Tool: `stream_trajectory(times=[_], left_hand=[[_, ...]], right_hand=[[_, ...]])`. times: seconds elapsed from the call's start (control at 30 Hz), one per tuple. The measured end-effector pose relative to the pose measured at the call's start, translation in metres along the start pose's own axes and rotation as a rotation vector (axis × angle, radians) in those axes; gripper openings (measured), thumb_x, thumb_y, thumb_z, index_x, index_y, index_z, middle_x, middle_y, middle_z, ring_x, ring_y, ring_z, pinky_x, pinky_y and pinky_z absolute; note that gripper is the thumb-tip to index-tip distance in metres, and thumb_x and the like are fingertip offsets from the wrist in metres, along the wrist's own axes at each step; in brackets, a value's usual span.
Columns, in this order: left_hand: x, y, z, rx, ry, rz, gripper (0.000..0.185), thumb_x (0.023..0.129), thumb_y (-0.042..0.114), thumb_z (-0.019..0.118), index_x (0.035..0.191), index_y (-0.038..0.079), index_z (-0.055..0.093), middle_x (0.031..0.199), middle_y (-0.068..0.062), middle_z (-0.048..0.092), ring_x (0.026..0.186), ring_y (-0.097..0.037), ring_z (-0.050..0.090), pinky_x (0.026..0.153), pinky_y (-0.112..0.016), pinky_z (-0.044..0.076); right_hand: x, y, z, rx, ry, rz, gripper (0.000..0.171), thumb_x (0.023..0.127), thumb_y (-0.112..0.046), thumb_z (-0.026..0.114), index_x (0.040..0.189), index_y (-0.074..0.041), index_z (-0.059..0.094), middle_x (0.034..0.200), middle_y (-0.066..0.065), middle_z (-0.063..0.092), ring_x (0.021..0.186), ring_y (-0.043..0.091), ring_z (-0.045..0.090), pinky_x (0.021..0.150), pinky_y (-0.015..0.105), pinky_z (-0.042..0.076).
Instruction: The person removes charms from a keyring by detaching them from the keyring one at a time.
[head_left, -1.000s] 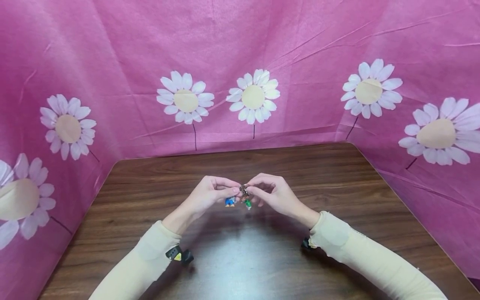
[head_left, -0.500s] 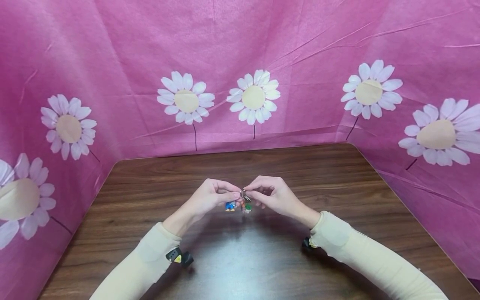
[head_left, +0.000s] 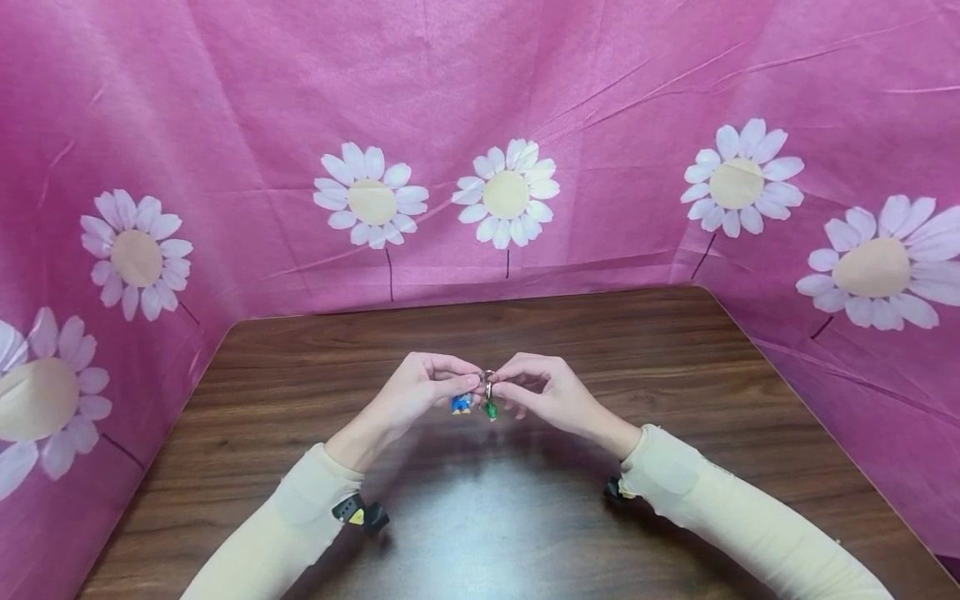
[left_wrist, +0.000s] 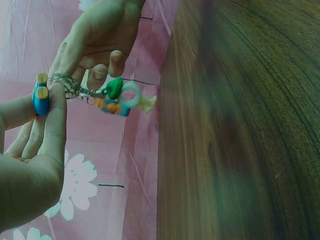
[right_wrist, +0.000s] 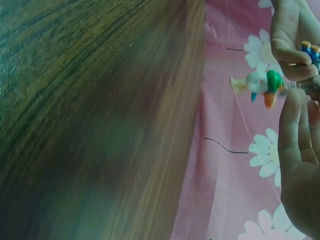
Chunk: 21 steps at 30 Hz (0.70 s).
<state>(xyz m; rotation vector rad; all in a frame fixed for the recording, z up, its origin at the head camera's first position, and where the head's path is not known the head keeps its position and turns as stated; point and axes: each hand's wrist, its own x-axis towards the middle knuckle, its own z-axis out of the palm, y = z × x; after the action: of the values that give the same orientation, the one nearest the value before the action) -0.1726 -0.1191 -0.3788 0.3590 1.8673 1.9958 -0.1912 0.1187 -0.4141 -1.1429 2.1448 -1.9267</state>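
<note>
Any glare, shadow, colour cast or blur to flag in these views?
Head: pale glare on the table, soft shadows around it; left wrist: greenish cast, hazy patches over the table, green charm slightly soft; right wrist: similar cast and haze, green charm soft too.

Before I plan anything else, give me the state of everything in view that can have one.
Left hand: pinching at the metal rings, raised above the tabletop
Right hand: pinching at the metal rings, raised
Metal rings: held between both hands; open or closed, can't tell
Blue figurine: at the left hand's fingers, orange feet showing
Green charm: dangling
Orange-and-blue charm: dangling beside it
Pink cloth: upright, creased
</note>
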Motion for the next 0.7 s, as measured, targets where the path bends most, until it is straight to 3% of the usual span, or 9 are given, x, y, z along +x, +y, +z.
stream_trajectory(times=[0.23,0.43,0.7], left_hand=[[0.0011,-0.0011,0.0027,0.028,-0.023,-0.015,0.026,0.095,0.006,0.071,0.115,-0.010,0.069,0.097,-0.018,0.076,0.090,-0.024,0.074,0.083,-0.043,0.060],[0.0030,-0.0032,0.0057,0.034,-0.032,-0.038,0.024,0.094,0.006,0.072,0.113,-0.010,0.070,0.094,-0.016,0.076,0.088,-0.020,0.074,0.081,-0.039,0.061],[0.0020,0.0006,0.0052,0.048,-0.025,-0.032,0.024,0.094,0.007,0.072,0.113,-0.009,0.071,0.094,-0.016,0.076,0.086,-0.020,0.074,0.081,-0.040,0.061]], right_hand=[[-0.0004,-0.0017,-0.0013,-0.006,0.048,0.005,0.013,0.096,0.004,0.065,0.106,-0.001,0.072,0.086,0.021,0.068,0.063,0.029,0.067,0.049,0.040,0.058],[-0.0014,-0.0025,-0.0021,0.002,0.065,0.034,0.012,0.098,0.001,0.065,0.107,-0.001,0.072,0.090,0.026,0.066,0.062,0.028,0.067,0.049,0.041,0.058],[-0.0021,-0.0058,-0.0030,-0.080,0.040,-0.022,0.013,0.094,0.009,0.065,0.100,-0.001,0.072,0.077,0.018,0.067,0.058,0.029,0.064,0.047,0.037,0.057]])
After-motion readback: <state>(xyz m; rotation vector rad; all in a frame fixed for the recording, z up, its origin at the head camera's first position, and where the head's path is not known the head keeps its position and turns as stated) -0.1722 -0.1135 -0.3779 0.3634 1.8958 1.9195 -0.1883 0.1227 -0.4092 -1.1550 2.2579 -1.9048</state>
